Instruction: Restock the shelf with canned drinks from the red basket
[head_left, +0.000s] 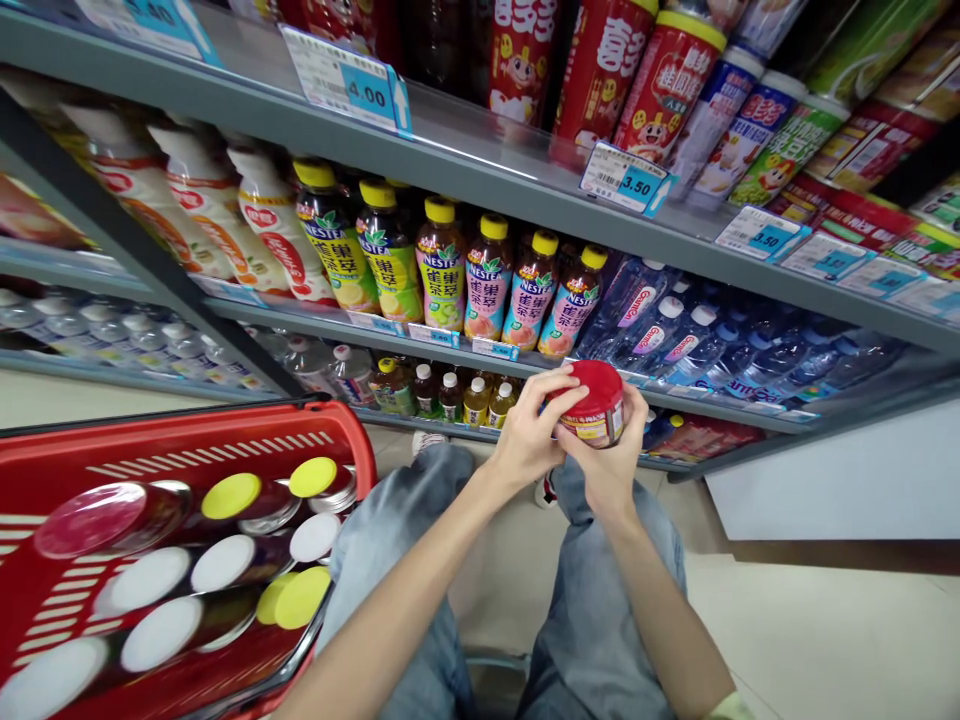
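Round tub w/ glossy red lid & printed label (598, 400) is held up in the air, to the R of the red plastic slotted shopping basket (360, 445). L hand (525, 430) has fingers over its lid & near side; R hand (611, 465) has fingers wrapped round the other side, so both are grasping it. Done so far: white-lidded cylindrical cans (225, 562), yellow-lidded cans (232, 495) & a big pinkish-red-lidded container (90, 520) sit in basket. Left: tub not set down, i.e. outside basket.

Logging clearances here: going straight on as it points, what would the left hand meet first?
The tub, which the left hand touches; beyond it, perhaps water bottles, though depth is unclear.
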